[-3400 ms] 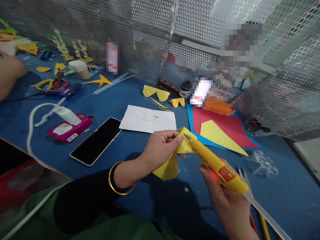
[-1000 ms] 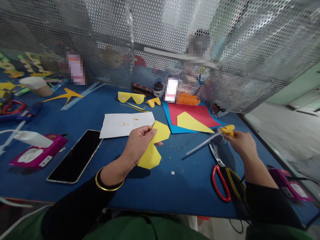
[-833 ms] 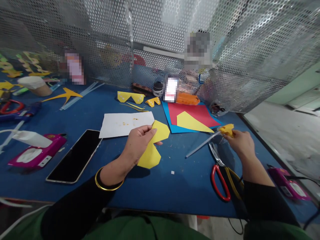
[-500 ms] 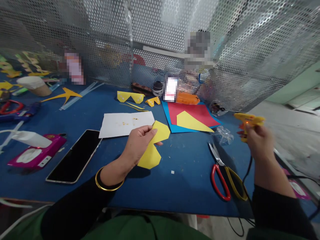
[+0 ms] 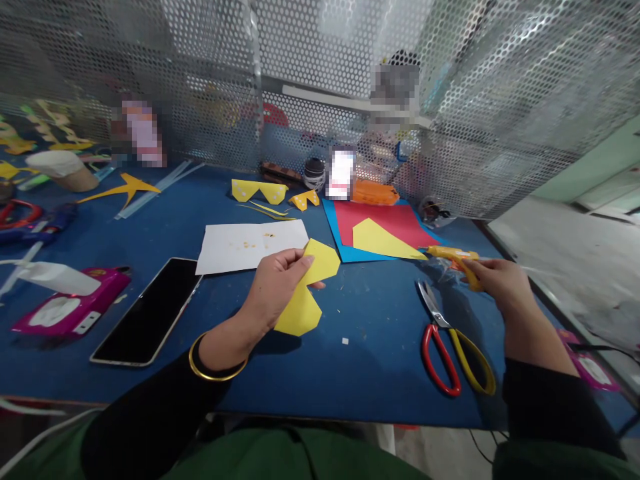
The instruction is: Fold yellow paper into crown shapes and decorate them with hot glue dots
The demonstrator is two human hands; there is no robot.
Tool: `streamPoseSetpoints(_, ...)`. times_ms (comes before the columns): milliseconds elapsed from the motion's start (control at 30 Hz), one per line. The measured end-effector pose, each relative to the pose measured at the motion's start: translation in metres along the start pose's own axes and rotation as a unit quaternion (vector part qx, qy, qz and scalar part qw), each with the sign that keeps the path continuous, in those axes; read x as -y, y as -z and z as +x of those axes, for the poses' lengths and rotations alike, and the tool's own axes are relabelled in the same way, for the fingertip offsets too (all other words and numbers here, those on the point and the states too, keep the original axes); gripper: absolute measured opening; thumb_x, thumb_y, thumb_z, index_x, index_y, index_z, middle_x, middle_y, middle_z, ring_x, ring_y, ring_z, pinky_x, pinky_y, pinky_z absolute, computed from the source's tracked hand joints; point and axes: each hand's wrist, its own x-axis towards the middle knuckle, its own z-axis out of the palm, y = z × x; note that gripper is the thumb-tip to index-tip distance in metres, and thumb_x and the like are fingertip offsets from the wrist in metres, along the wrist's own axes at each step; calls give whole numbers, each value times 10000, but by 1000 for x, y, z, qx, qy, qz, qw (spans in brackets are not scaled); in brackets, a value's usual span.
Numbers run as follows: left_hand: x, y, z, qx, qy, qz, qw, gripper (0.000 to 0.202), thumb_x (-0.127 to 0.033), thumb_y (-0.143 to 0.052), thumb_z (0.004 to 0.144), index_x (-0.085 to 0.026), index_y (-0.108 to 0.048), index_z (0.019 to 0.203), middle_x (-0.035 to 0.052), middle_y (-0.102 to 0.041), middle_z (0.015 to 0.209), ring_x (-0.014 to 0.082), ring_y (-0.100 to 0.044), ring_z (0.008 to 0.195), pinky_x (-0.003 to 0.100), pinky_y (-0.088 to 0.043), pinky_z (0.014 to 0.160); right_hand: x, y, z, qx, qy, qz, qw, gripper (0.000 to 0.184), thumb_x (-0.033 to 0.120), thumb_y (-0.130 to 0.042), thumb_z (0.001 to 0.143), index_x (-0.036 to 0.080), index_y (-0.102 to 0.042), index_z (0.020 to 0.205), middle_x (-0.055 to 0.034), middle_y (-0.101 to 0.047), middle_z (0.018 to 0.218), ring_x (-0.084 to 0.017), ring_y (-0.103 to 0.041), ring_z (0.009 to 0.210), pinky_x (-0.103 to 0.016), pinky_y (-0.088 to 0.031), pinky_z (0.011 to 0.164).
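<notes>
Phone [image 5: 147, 313] lies leftmost; left hand [image 5: 275, 287] pinches folded paper [image 5: 305, 297] just above mid-table; scissors [image 5: 453, 347] lie beside; right hand [image 5: 500, 283] is clamped on glue gun [image 5: 453, 257] near red sheet [image 5: 400, 223]; a tilted nozzle may drip glue onto that sheet.

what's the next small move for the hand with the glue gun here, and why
Probably swing the right hand leftward so the glue gun nozzle reaches the folded yellow paper. The left hand holds that paper pinched near its top, while the gun sits well off to the side, beyond the scissors, with its nozzle already pointing toward the paper.
</notes>
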Motion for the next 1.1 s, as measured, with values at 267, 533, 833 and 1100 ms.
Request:
streamPoseSetpoints(267,3,0,1,6,-3,6,1000,226,-343,-694,801,-161,-724,930,76,-767,836,220,-753,655,217,-487,421,16,4,-6,61,-63,-109,990,307,451,-614,850,179,-706,741,-109,-594,629,-268,-563,680,-410,-364,659)
streamPoseSetpoints(533,10,1,4,18,-33,4,999,245,-351,-684,813,-156,-718,956,71,-757,848,197,-737,616,216,-479,429,54,4,-106,-64,147,23,987,377,483,-517,903,209,-720,1063,-132,-662,1099,-296,-619,986,-479,-448,896)
streamPoseSetpoints(833,11,-1,2,30,-50,3,998,201,-336,-661,817,-155,-707,891,55,-740,806,171,-730,613,222,-502,515,89,-59,-213,215,208,230,926,127,373,-648,868,264,-709,853,-24,-637,862,-174,-595,750,-320,-470,701)
streamPoseSetpoints(1100,6,-1,-1,34,-31,7,999,228,-330,-658,821,-168,-741,959,57,-744,784,180,-727,588,200,-434,424,90,-65,-214,223,222,196,929,136,376,-624,886,264,-675,829,-25,-645,883,-202,-606,805,-348,-441,750)
